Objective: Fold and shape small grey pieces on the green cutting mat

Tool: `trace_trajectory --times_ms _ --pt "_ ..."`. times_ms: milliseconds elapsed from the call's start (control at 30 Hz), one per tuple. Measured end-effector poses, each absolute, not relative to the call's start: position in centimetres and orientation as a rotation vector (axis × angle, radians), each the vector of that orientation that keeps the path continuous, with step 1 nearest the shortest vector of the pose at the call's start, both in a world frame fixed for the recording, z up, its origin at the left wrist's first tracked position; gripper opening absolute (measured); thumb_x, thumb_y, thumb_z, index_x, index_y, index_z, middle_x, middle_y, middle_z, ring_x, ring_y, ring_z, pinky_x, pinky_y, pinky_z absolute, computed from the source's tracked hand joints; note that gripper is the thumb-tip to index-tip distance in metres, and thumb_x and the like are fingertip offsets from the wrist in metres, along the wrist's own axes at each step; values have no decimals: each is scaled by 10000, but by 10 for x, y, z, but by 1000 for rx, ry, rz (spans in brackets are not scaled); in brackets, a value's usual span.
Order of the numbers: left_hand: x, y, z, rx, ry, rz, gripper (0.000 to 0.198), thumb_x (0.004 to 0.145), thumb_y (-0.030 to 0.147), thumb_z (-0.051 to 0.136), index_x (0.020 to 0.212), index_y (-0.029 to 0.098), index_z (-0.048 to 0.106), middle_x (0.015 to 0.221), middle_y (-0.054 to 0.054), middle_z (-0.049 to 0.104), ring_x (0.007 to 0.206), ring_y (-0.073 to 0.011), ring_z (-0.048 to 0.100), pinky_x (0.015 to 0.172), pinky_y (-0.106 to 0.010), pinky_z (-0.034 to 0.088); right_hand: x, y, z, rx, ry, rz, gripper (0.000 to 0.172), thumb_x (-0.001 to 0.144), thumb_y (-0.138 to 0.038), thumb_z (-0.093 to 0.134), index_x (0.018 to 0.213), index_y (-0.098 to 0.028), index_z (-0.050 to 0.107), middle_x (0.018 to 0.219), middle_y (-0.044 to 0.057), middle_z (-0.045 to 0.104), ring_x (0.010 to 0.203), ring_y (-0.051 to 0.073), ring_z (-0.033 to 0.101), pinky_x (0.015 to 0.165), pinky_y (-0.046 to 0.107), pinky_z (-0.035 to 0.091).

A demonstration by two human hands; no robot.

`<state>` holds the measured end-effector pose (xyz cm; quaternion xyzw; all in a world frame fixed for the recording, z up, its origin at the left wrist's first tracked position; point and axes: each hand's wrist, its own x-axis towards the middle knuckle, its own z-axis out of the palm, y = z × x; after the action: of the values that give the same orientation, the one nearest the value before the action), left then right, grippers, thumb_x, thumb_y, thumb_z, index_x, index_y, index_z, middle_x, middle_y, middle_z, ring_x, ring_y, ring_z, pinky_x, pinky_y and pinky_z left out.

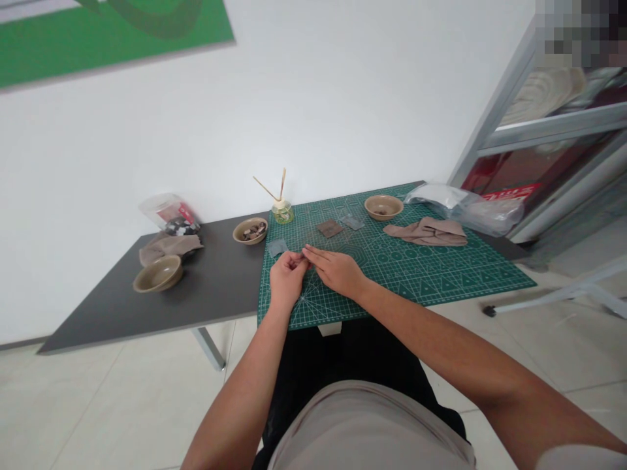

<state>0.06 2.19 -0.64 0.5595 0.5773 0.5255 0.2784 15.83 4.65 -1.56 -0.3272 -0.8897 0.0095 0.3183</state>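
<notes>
My left hand and my right hand meet above the green cutting mat. The left fingers are curled in a pinch, while the right fingers lie pressed together with their tips against the left fingertips. Whatever small thing is between them is hidden. Just beyond the left hand lies a small clear plastic bag. A brown square piece and another clear bag rest farther back. To the left, a tan bowl contains several small dark pieces.
A reed diffuser stands near the wall. At right are a tan bowl, a brown cloth and a plastic bag. On the dark table's left side are a bowl, a cloth and a clear tub.
</notes>
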Motion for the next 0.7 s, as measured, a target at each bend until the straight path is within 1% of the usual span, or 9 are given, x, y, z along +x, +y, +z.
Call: trace_trajectory --times_ms 100,200,367,433,500,600,700 --pt "1 23 -8 1457 1513 1405 112 775 302 670 747 201 628 705 14 692 645 -132 609 652 -251 461 159 46 -16 -947 -2316 85 528 921 -106 428 1443 -163 486 1433 101 559 1238 211 614 1015 384 539" --pt "1 25 -11 1412 1441 1427 131 768 316 672 761 208 597 716 15 681 653 -136 616 647 -255 465 160 45 -16 -946 -2309 100 537 921 -102 425 1455 -149 466 1432 110 559 1245 212 609 1011 377 542" --pt "-1 25 -11 1558 1537 1417 168 769 255 633 667 211 507 581 59 502 547 -102 450 561 -232 365 159 44 -14 -818 -2397 53 528 937 -109 425 1459 -177 467 1503 100 479 1287 227 573 1011 391 541" --pt "-2 24 -11 1565 1544 1420 181 770 255 631 655 210 498 570 62 480 543 -102 432 556 -232 354 160 43 -15 -828 -2396 58 535 939 -108 417 1466 -190 460 1508 98 472 1273 226 585 1006 391 545" --pt "-2 24 -12 1554 1520 1430 161 770 255 630 662 210 520 577 57 509 548 -105 450 562 -235 364 161 44 -17 -847 -2377 96 548 936 -108 408 1476 -192 445 1499 99 487 1264 220 593 1004 387 547" --pt "-1 25 -13 1503 1427 1447 110 772 254 632 705 212 555 634 39 604 592 -121 536 608 -246 418 162 46 -19 -858 -2332 162 564 926 -108 403 1486 -178 426 1461 101 535 1269 205 589 1010 374 543" --pt "0 25 -14 1447 1367 1456 125 774 277 646 725 214 551 672 27 643 631 -133 585 644 -259 452 162 46 -18 -880 -2303 184 578 917 -100 403 1492 -163 414 1428 107 568 1250 200 604 1004 367 547"
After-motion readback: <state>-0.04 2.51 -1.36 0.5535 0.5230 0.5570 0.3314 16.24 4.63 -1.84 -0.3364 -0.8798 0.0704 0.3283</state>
